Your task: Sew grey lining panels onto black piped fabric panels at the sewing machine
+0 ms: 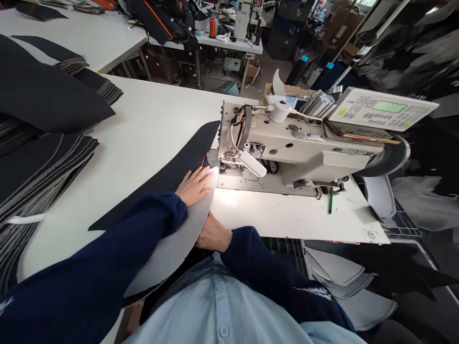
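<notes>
- We see finely textured, matt cloth on the light-grey curved panel (172, 248).
- Our dark charcoal curved panel (184, 155) looks like matt fabric.
- We have a smooth, hard-looking, flat white tabletop (143, 119).
- We see smooth painted metal on the long beige sewing machine (304, 153).

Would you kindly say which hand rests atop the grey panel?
The left hand; the right hand is at the edge of the grey panel, partly hidden.

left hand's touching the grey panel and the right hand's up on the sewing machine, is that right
Not quite: the right hand isn't on the sewing machine. The head view shows it at the edge of the grey panel, partly hidden. The left hand is touching that panel, as you say.
</notes>
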Motion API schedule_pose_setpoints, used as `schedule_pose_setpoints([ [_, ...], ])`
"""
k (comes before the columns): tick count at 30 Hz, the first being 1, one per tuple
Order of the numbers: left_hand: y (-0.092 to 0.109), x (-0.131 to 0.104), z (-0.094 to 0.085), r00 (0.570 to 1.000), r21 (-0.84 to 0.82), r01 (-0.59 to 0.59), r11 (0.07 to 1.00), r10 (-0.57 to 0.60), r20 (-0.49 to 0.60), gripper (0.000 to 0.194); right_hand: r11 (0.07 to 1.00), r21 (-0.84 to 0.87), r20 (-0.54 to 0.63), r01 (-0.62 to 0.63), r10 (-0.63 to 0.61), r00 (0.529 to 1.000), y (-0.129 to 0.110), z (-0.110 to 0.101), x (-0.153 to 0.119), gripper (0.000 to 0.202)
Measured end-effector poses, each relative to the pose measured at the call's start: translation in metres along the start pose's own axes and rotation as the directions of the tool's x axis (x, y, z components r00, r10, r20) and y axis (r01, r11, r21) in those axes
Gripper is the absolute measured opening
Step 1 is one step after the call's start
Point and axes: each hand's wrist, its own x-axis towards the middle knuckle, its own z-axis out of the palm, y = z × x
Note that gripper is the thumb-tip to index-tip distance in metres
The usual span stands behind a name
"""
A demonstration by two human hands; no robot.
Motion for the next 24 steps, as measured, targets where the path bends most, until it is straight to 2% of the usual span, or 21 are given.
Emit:
schedule_pose_setpoints([
  [2, -0.002, -0.009, 0.005, 1.0, 0.007, -0.01, 1.0, 0.01, 0.012, 0.057, 0.992, 0.126, -0.051, -0.025, 0.031, 0.998, 0.0, -0.001, -0.003, 0.045],
  [5, -0.006, -0.019, 0.003, 0.999, 0.046, -0.027, 0.999, 0.027, 0.02, 0.056, 0.93, 0.366, -0.102, -0.039, 0.081, 0.991, 0.0, -0.001, -0.005, 0.023],
  [7, -0.007, -0.019, -0.002, 0.998, 0.079, -0.06, 0.995, 0.058, 0.022, 0.056, 0.902, 0.432, -0.116, -0.027, 0.086, 0.99, 0.0, 0.0, -0.005, 0.021],
  [14, -0.007, -0.01, -0.015, 0.989, 0.126, -0.139, 0.982, 0.133, 0.058, 0.055, 0.883, 0.469, -0.109, -0.026, 0.087, 0.99, 0.002, -0.002, -0.005, 0.027],
  [24, -0.013, -0.007, -0.016, 0.983, 0.118, -0.177, 0.977, 0.169, 0.075, 0.053, 0.903, 0.429, -0.071, -0.021, 0.056, 0.996, 0.007, -0.008, -0.006, 0.032],
])
